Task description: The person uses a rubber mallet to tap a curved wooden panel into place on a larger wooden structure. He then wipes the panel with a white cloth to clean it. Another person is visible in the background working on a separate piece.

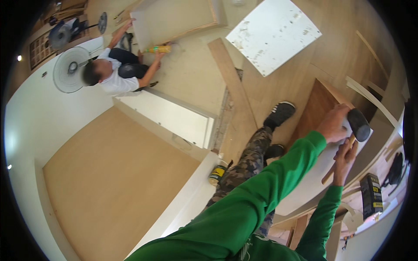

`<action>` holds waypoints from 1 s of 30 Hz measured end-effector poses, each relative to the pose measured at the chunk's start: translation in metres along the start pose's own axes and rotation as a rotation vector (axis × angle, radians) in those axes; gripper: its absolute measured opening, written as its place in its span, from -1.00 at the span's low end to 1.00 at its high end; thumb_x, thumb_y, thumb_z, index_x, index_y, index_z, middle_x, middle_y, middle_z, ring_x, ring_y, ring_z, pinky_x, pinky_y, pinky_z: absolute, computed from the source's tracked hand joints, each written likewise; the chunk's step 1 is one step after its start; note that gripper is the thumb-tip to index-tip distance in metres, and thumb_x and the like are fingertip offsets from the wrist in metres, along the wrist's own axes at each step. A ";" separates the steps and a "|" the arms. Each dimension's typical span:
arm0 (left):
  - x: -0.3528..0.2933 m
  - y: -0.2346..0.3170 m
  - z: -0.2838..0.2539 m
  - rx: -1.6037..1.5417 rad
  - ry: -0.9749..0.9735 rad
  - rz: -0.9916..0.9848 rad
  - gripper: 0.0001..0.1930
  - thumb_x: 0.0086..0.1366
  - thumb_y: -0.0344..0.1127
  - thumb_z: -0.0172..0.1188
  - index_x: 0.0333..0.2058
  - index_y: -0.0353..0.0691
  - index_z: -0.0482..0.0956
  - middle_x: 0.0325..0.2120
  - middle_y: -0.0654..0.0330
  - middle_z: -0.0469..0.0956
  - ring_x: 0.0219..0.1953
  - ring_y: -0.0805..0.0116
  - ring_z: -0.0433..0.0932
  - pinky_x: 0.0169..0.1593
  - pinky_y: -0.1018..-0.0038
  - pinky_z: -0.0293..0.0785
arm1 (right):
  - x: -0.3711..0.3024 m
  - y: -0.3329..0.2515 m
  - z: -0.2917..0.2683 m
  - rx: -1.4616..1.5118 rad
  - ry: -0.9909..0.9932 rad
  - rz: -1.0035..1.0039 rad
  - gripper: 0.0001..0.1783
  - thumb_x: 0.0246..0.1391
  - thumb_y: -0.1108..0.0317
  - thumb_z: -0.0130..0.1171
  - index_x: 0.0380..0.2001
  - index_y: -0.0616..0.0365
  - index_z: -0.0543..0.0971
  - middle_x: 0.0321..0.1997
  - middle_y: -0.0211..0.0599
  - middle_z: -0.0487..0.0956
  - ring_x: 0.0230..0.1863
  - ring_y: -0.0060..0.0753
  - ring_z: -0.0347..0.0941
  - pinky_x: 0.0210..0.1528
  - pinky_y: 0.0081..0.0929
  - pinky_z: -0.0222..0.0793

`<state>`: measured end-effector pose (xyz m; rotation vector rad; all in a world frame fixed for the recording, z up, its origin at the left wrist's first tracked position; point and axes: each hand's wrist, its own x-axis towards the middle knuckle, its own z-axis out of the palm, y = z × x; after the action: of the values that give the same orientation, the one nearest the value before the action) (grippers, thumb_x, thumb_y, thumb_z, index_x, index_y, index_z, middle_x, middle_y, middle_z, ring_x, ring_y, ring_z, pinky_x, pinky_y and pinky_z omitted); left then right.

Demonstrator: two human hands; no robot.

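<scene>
My right hand [345,159] is closed round the wooden handle of a mallet [359,125] with a black head. The handle's end sticks out below the hand. Beside the mallet head, my left hand [334,124] is closed, fingers bent, at the top edge of a box-like piece of furniture. What its fingers hold, if anything, is hidden. This piece has a brown wood side [310,108] and a pale front panel [300,185]. Both my arms are in green sleeves.
A co-worker [117,71] crouches at the upper left by a large open frame [174,21], near a fan [72,69]. A white board [274,37], a wood plank [233,78] and a can [217,175] lie about. At right stands a black box [371,196].
</scene>
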<state>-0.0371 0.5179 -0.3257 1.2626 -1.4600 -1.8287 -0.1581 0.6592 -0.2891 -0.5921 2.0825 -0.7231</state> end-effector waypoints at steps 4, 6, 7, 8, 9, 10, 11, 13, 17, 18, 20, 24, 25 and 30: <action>0.005 0.002 -0.003 0.031 0.004 -0.099 -0.63 0.18 -0.54 0.37 0.00 -0.31 0.73 -0.07 -0.15 0.71 0.02 -0.21 0.69 0.12 0.05 0.61 | -0.023 -0.003 -0.005 0.010 -0.078 0.005 -0.54 0.61 -0.09 0.11 -0.01 0.16 0.56 -0.42 -0.57 0.38 -0.44 -0.68 0.33 -0.40 -0.59 0.32; 0.008 -0.001 -0.008 -0.011 -0.020 -0.127 -0.70 0.22 -0.49 0.38 -0.05 -0.31 0.76 -0.20 -0.12 0.75 -0.09 -0.18 0.74 0.04 0.06 0.65 | -0.031 -0.010 -0.008 0.175 -0.090 0.132 -0.52 0.62 -0.12 0.08 -0.11 0.14 0.54 -0.44 -0.59 0.36 -0.46 -0.73 0.28 -0.42 -0.62 0.25; 0.009 -0.003 -0.010 -0.036 -0.028 -0.157 -0.74 0.25 -0.47 0.38 -0.07 -0.31 0.78 -0.25 -0.12 0.76 -0.15 -0.17 0.75 0.00 0.07 0.66 | -0.033 -0.013 -0.008 0.260 -0.137 0.194 -0.50 0.62 -0.13 0.07 -0.15 0.13 0.53 -0.45 -0.60 0.34 -0.47 -0.75 0.26 -0.43 -0.64 0.21; 0.012 -0.006 -0.011 -0.069 -0.045 -0.165 -0.77 0.27 -0.45 0.38 -0.09 -0.32 0.80 -0.30 -0.11 0.77 -0.20 -0.15 0.77 -0.03 0.08 0.67 | -0.035 -0.015 -0.008 0.243 -0.063 0.249 -0.51 0.63 -0.13 0.04 -0.18 0.11 0.51 -0.46 -0.61 0.33 -0.47 -0.76 0.24 -0.44 -0.65 0.18; 0.014 -0.008 -0.011 -0.057 -0.023 -0.136 -0.78 0.31 -0.45 0.37 -0.08 -0.33 0.80 -0.30 -0.13 0.77 -0.22 -0.12 0.77 -0.06 0.11 0.66 | -0.036 -0.017 -0.007 0.237 -0.038 0.305 -0.50 0.65 -0.12 0.02 -0.20 0.10 0.50 -0.47 -0.61 0.31 -0.48 -0.77 0.22 -0.45 -0.66 0.14; 0.016 -0.011 -0.011 -0.057 -0.011 -0.086 -0.78 0.34 -0.44 0.37 -0.07 -0.33 0.81 -0.30 -0.14 0.77 -0.24 -0.08 0.77 -0.08 0.14 0.65 | -0.035 -0.018 -0.005 0.226 0.072 0.337 -0.50 0.66 -0.12 -0.01 -0.23 0.09 0.48 -0.48 -0.61 0.30 -0.49 -0.78 0.20 -0.46 -0.68 0.11; 0.017 -0.013 -0.009 -0.053 0.007 -0.060 -0.79 0.38 -0.43 0.36 -0.07 -0.34 0.81 -0.29 -0.15 0.77 -0.26 -0.04 0.78 -0.11 0.17 0.65 | -0.035 -0.017 -0.003 0.205 0.073 0.264 -0.50 0.66 -0.13 -0.03 -0.23 0.08 0.48 -0.50 -0.61 0.28 -0.52 -0.78 0.17 -0.50 -0.67 0.07; 0.016 -0.015 -0.004 -0.028 0.066 0.010 -0.81 0.40 -0.43 0.34 -0.08 -0.35 0.82 -0.28 -0.16 0.78 -0.27 -0.02 0.78 -0.10 0.20 0.66 | -0.034 -0.013 0.002 0.173 0.224 0.139 -0.49 0.67 -0.14 -0.06 -0.22 0.06 0.48 -0.53 -0.61 0.26 -0.58 -0.78 0.13 -0.56 -0.67 0.01; 0.011 -0.015 0.001 -0.047 0.082 -0.115 -0.81 0.42 -0.44 0.32 -0.08 -0.35 0.82 -0.27 -0.15 0.79 -0.23 -0.01 0.80 -0.07 0.22 0.68 | -0.030 0.003 0.003 0.126 0.207 0.290 -0.46 0.65 -0.19 -0.06 -0.27 0.03 0.50 -0.58 -0.65 0.24 -0.66 -0.80 0.09 -0.66 -0.65 -0.06; 0.012 -0.014 0.001 -0.033 0.096 -0.067 -0.81 0.42 -0.44 0.32 -0.08 -0.36 0.82 -0.26 -0.15 0.79 -0.22 0.00 0.80 -0.07 0.23 0.68 | -0.029 0.006 0.000 0.174 0.255 0.246 -0.45 0.64 -0.21 -0.06 -0.28 0.01 0.49 -0.57 -0.64 0.27 -0.66 -0.79 0.10 -0.65 -0.66 -0.06; 0.012 -0.011 0.000 -0.006 0.108 0.027 -0.81 0.42 -0.43 0.32 -0.09 -0.36 0.82 -0.25 -0.15 0.79 -0.22 0.03 0.81 -0.06 0.24 0.69 | -0.027 0.010 -0.007 0.229 0.332 0.223 -0.45 0.64 -0.21 -0.06 -0.30 0.00 0.48 -0.57 -0.64 0.29 -0.65 -0.79 0.11 -0.65 -0.67 -0.06; 0.013 -0.013 0.001 -0.042 0.110 -0.030 -0.82 0.40 -0.45 0.29 -0.13 -0.35 0.81 -0.24 -0.16 0.78 -0.20 -0.09 0.79 -0.03 0.18 0.69 | -0.020 0.012 -0.014 -0.102 0.227 0.026 -0.46 0.66 -0.17 -0.06 -0.33 0.00 0.46 -0.56 -0.68 0.24 -0.64 -0.79 0.08 -0.63 -0.66 -0.06; 0.011 -0.013 0.004 -0.019 0.106 -0.014 -0.82 0.41 -0.45 0.30 -0.11 -0.35 0.81 -0.23 -0.15 0.79 -0.21 -0.03 0.80 -0.05 0.21 0.69 | -0.021 0.012 -0.015 -0.057 0.277 0.052 -0.46 0.66 -0.16 -0.06 -0.34 0.00 0.45 -0.56 -0.66 0.24 -0.64 -0.78 0.08 -0.63 -0.65 -0.06; 0.011 -0.017 0.002 0.013 0.067 -0.042 -0.80 0.44 -0.41 0.28 -0.08 -0.32 0.82 -0.22 -0.14 0.79 -0.21 0.00 0.80 -0.06 0.22 0.69 | -0.019 0.014 -0.016 0.016 0.353 0.168 -0.44 0.67 -0.17 -0.10 -0.36 0.01 0.44 -0.63 -0.60 0.24 -0.68 -0.74 0.10 -0.66 -0.59 -0.03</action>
<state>-0.0406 0.5150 -0.3458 1.3567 -1.4218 -1.7890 -0.1630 0.6862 -0.2804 -0.2886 2.4126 -0.7894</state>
